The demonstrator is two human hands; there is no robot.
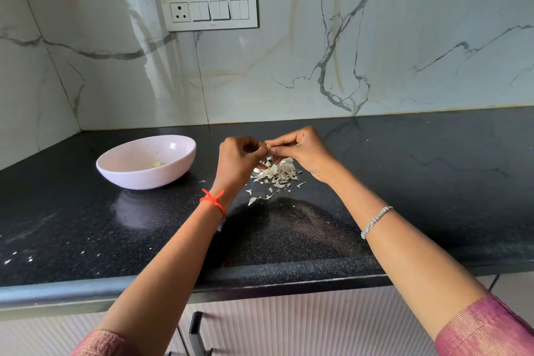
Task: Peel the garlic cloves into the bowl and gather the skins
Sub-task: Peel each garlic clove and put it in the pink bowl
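Observation:
Both my hands meet above the black counter, pinching one small garlic clove [268,148] between their fingertips. My left hand [237,159] has its fingers curled at the clove's left side. My right hand [300,147] pinches it from the right. Directly under the hands lies a loose heap of white garlic skins [276,173], with a few scraps scattered toward me. To the left stands a pale pink bowl [121,172], holding at least one peeled clove [156,164].
The black granite counter [404,182] runs to a marble wall behind, with a corner at the far left. A switch panel [208,10] sits on the wall. Its rounded front edge is near me, with cabinet fronts and a dark handle [194,332] below.

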